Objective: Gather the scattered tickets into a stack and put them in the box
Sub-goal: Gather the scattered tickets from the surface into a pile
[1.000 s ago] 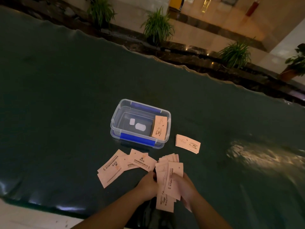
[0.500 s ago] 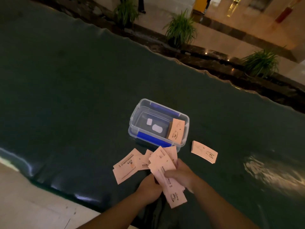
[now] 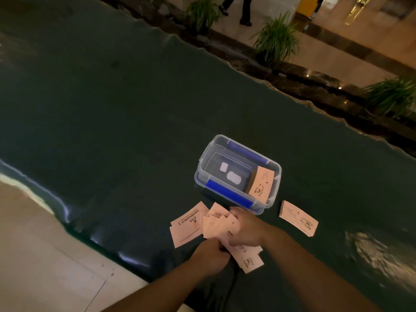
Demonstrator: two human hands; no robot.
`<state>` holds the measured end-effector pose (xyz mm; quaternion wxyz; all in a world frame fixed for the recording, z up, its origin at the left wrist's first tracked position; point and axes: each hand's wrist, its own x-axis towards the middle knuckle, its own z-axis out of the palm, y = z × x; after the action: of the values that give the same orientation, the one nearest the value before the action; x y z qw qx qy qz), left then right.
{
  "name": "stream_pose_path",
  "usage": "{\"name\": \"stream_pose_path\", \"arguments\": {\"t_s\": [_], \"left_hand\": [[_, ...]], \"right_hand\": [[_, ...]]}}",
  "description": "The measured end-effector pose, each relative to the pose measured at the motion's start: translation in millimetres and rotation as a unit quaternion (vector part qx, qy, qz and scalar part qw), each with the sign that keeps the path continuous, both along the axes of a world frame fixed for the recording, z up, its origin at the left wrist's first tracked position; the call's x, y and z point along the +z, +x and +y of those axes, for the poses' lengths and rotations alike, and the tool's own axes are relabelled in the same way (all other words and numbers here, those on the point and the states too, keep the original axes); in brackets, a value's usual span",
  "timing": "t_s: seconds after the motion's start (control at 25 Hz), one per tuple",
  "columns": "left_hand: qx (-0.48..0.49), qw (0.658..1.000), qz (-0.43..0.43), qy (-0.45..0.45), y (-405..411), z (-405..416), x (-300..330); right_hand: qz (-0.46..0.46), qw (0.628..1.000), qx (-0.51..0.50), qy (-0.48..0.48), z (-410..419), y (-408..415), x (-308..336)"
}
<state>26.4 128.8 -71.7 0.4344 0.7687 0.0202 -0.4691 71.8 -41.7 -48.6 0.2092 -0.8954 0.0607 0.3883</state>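
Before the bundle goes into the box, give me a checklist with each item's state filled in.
1. Box open, no lid on it: ok.
2. Free floor inside the box beside the ticket stack leaning at its right end: ok.
3. Both the left hand and the right hand have a grip on the bundle: ok.
4. Bundle edges squared: not ok, tickets fan out.
5. All tickets gathered: not ok, loose tickets and a small pile lie on the cloth.
6. Ticket count: cannot tell.

Print on the tickets (image 3: 227, 230) blurred, partly hidden under hands (image 3: 244, 228).
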Motion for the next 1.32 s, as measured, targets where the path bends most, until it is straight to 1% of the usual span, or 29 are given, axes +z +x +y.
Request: {"name": "stream_pose_path", "arguments": {"t_s": [0.08,0.16,0.2,0.24,0.32,0.4,0.48,0.56,0.64,0.68,0.76,0.84,0.88,0.96,1.08,1.2,1.32], "left_hand": [[-0.038,0.991,-0.089,0.095,14.0,21.5,1.6],[-0.032,0.957,-0.205,0.204,26.2,43.8,1.6],[-0.027,0.936,-0.246,0.250,31.8,53.7,0.0],[-0.023,0.924,-0.261,0.280,37.4,62.5,-2.2],[-0.034,0.924,-0.248,0.291,45.7,74.3,-6.6],[-0.048,0.938,-0.218,0.266,49.2,75.6,-11.7],[-0.029,0.956,-0.177,0.231,48.9,71.8,-14.6],[-0.017,0.964,-0.145,0.220,46.8,68.2,-15.7],[-0.043,0.965,-0.130,0.222,42.6,64.4,-15.6],[-0.057,0.967,-0.127,0.214,40.3,62.2,-16.2],[-0.062,0.975,-0.121,0.174,35.0,53.8,-15.0],[-0.024,0.990,-0.092,0.105,30.2,48.5,-13.0],[-0.007,0.996,-0.068,0.059,27.2,42.5,-7.3],[0.024,1.000,-0.018,-0.007,22.5,35.5,-1.5],[0.049,0.998,0.005,-0.047,18.1,26.8,4.1],[0.080,0.993,0.026,-0.082,16.8,20.7,8.4],[0.107,0.983,0.072,-0.131,13.5,17.8,14.4]], "right_hand": [[-0.006,0.998,0.046,-0.032,3.6,3.4,-1.4],[-0.013,0.997,0.064,-0.037,4.1,1.5,-2.9],[-0.010,0.998,0.053,-0.030,4.5,-1.0,-2.9],[-0.004,0.999,0.034,-0.018,4.8,-3.8,-2.4],[0.007,1.000,-0.014,0.015,5.3,-10.3,-0.6],[0.021,0.996,-0.072,0.057,4.9,-19.6,1.1],[0.034,0.984,-0.143,0.103,4.0,-32.0,1.5],[0.034,0.964,-0.222,0.140,4.8,-46.5,1.1],[0.025,0.940,-0.299,0.162,6.3,-59.3,0.5],[0.026,0.924,-0.339,0.176,7.2,-64.4,-0.5],[0.038,0.876,-0.426,0.224,10.7,-74.5,-2.0],[0.039,0.824,-0.500,0.263,21.8,-80.4,-6.6],[0.023,0.798,-0.535,0.276,24.8,-85.9,-6.8],[0.000,0.765,-0.567,0.304,32.8,-89.3,-9.9],[-0.025,0.746,-0.581,0.325,36.3,-93.2,-8.4],[-0.048,0.751,-0.580,0.311,38.5,-95.0,-0.1],[-0.065,0.759,-0.578,0.293,48.8,-92.1,2.6]]}}
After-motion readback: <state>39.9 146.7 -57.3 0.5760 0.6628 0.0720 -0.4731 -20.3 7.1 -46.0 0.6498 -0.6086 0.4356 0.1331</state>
